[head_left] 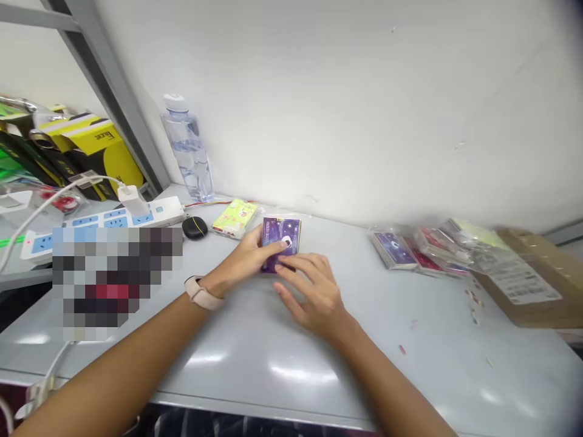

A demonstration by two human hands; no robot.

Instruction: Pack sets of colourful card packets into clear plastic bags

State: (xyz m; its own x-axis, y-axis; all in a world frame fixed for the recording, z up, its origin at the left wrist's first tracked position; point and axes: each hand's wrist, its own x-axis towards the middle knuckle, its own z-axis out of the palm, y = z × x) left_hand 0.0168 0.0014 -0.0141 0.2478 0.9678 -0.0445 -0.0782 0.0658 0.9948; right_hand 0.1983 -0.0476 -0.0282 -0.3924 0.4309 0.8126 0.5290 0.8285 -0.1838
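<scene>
A purple booklet-like pack (288, 227) with a starry cover and a clear plastic edge at its top is in the middle of the table. My left hand (255, 255) grips its left side, the thumb lying across the cover. My right hand (314, 291) rests at its lower right, fingers apart and fingertips at the cover's lower edge. Behind my left hand lies a yellow-green pack (235, 217). Whether the purple thing is a notepad or a stack of cards I cannot tell.
At left are a power strip (170, 210), a black oval case (195, 227), a blurred-out object (113, 279) and a water bottle (189, 152). Rightward lie a blue-purple pack (394, 250), red packs (441, 243) and a cardboard box (546, 273). Small scraps (402, 349) dot the table's right side.
</scene>
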